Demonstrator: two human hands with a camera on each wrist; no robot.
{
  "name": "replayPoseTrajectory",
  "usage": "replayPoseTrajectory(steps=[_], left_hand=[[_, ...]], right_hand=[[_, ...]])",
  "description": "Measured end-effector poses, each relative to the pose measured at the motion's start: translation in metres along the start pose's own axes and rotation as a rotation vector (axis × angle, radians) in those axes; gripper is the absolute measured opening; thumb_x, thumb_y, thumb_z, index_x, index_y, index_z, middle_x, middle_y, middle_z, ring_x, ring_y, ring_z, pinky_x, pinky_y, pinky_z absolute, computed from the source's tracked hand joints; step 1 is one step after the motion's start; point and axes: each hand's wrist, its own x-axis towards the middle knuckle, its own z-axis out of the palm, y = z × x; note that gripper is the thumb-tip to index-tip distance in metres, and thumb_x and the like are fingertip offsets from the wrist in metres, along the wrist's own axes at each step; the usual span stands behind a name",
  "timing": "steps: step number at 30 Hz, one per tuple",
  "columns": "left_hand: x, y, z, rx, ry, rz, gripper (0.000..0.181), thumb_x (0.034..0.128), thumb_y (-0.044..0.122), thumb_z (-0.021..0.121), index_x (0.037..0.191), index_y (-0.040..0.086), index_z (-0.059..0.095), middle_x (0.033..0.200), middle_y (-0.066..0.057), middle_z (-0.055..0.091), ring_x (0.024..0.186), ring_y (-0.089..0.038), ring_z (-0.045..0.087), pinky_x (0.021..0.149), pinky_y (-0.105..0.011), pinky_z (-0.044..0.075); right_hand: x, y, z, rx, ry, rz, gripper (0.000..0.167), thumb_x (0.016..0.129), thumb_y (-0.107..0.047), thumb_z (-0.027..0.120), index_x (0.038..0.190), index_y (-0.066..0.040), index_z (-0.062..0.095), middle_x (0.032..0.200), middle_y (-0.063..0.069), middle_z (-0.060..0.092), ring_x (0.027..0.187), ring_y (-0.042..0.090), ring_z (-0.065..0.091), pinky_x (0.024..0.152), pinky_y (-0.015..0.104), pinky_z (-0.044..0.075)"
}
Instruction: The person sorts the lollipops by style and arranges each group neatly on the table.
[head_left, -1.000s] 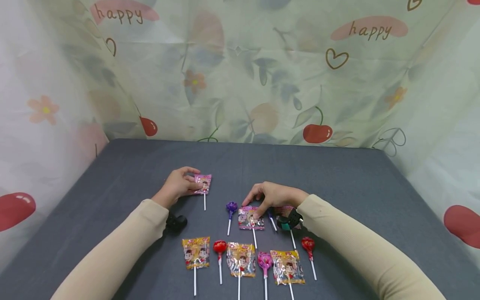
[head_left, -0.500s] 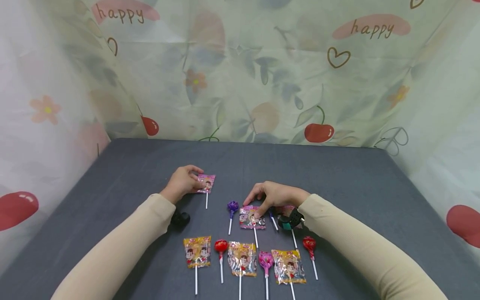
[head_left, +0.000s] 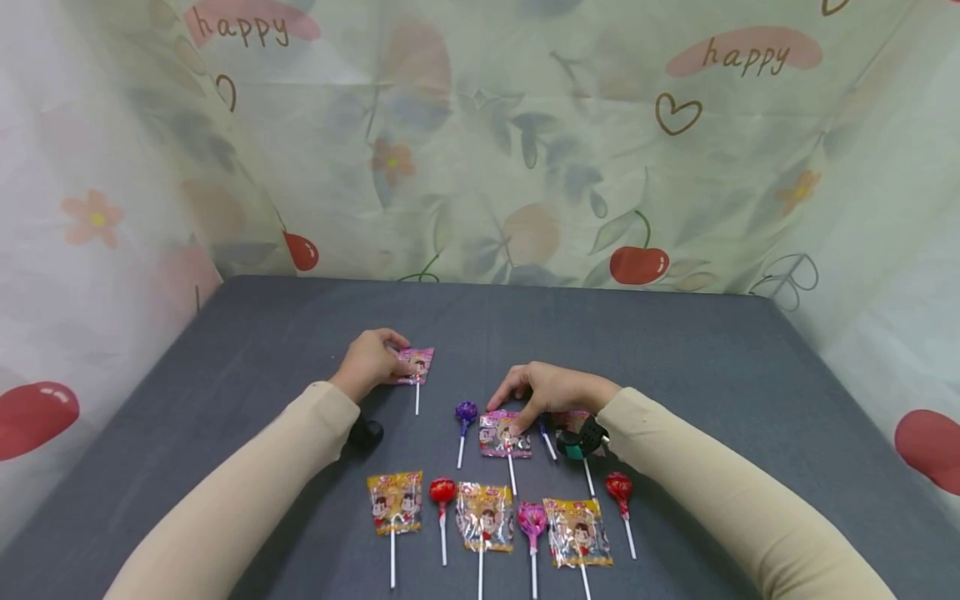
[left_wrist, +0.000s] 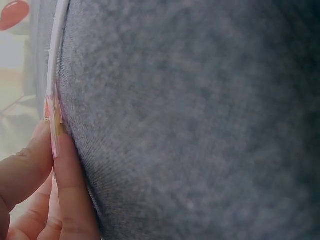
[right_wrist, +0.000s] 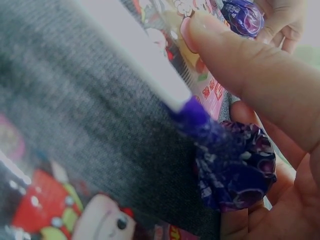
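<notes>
Between the thumb and fingers of my left hand (head_left: 369, 362) is a flat lollipop in a pink wrapper (head_left: 420, 364), its white stick pointing toward me. The left wrist view shows that pinch edge-on, with the stick (left_wrist: 56, 55) rising from it. My right hand (head_left: 553, 388) holds a second pink-wrapped lollipop (head_left: 495, 439) on the table, thumb on its front and a finger at its top edge. To its left lies a round purple lollipop (head_left: 466, 412). Another purple lollipop (right_wrist: 237, 170) lies under the right hand, and a third pink-wrapped one (head_left: 577, 418) is partly hidden by the wrist.
A nearer row holds several lollipops: yellow packets (head_left: 395, 502), round red ones (head_left: 442, 490) and a round pink one (head_left: 532, 518). They lie on a dark grey cloth-covered table (head_left: 637, 333). A patterned curtain (head_left: 480, 150) stands behind and at both sides.
My left hand has shifted slightly to the right, carrying the pink-wrapped lollipop closer to the purple one. The right hand stays at its packet, and the other lollipops have not moved.
</notes>
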Motion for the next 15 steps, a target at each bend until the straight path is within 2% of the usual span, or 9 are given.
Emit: replayPoseTrajectory(steps=[8,15], left_hand=[[0.0047,0.0024,0.0032,0.011,-0.007,-0.053,0.044,0.0795,0.010,0.080,0.120,0.006,0.063,0.098,-0.015,0.056,0.061,-0.011,0.054,0.052,-0.020,0.052],[0.0042,0.0042,0.0052,0.072,-0.006,-0.072,0.044,0.0811,0.014,0.079,0.121,0.008,0.063,0.110,-0.017,0.054,0.059,-0.012,0.052,0.050,-0.020,0.051]], right_hand=[[0.0009,0.0016,-0.0007,0.004,0.000,0.002,0.035,0.077,-0.014,0.082,0.110,-0.019,0.074,0.112,0.001,0.057,0.103,0.018,0.046,0.092,0.031,0.038],[0.0016,0.0036,0.0001,0.006,-0.001,0.005,0.035,0.077,-0.014,0.082,0.111,-0.019,0.074,0.114,0.001,0.057,0.104,0.018,0.045,0.092,0.031,0.038]])
